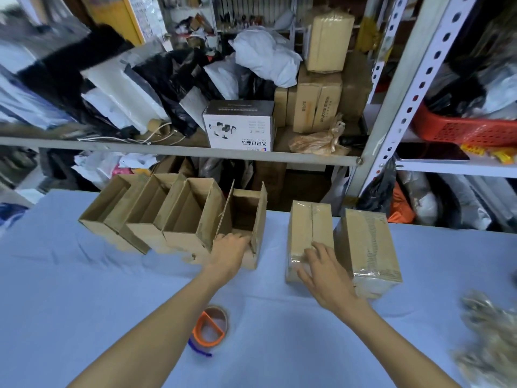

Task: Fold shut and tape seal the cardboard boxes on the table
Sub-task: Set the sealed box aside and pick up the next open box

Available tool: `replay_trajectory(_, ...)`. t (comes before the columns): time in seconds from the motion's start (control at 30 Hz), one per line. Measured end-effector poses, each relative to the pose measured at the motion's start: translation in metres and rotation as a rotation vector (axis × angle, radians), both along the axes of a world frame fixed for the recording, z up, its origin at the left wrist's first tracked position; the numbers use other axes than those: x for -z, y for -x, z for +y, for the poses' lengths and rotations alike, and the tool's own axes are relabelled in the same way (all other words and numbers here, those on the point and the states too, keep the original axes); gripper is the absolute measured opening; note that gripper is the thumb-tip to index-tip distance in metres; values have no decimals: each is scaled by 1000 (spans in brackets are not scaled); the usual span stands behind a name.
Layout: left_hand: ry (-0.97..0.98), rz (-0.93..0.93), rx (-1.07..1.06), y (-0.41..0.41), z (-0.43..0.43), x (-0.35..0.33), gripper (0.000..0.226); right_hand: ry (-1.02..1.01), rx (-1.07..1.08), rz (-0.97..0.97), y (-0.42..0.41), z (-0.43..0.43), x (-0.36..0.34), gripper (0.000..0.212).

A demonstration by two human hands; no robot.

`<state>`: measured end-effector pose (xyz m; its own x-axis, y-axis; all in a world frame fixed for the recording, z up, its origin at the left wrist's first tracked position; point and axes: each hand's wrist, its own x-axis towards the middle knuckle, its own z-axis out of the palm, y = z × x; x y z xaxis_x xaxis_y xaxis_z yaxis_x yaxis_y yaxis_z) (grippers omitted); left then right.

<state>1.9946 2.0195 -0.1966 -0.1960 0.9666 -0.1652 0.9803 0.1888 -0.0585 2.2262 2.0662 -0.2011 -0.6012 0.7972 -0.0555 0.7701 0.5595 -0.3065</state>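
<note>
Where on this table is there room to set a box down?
Widest: blue cloth left of the tape roll, before the open boxes. Also between the forearms, and right of the sealed boxes. Crowded: the far edge, where the left hand and right hand touch boxes.

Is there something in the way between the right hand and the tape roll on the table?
Nothing visible. The right hand rests on a sealed box; only bare blue cloth lies between it and the tape roll. The left hand grips an open box.
</note>
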Motion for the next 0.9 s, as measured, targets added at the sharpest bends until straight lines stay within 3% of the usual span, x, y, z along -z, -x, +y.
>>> replay_trajectory(0.2, -235, -43, 111, 4, -31, -14, 38, 36, -3, 114, 7, -24, -16, 48)
replay_trajectory(0.37, -392, -50, 241, 36, -77, -37, 40, 112, 42, 349, 38, -43, -40, 47)
replay_trajectory(0.53, -545, -120, 235, 77, -140, -55, 28, 89, 211, 592, 73, -58, -74, 71)
replay_trajectory(0.67, -545, -272, 242, 94, -175, -47, 30, 463, 325, 395, 109, -68, -87, 84)
replay_trajectory(0.77, -588, -323, 259, 108, -185, -37, 33, 347, 284, 148, 133, -88, -86, 77)
replay_trajectory(0.9, -741, -440, 125, 140, -198, -29, 37, 267, 366, 143, 160, -108, -90, 53)
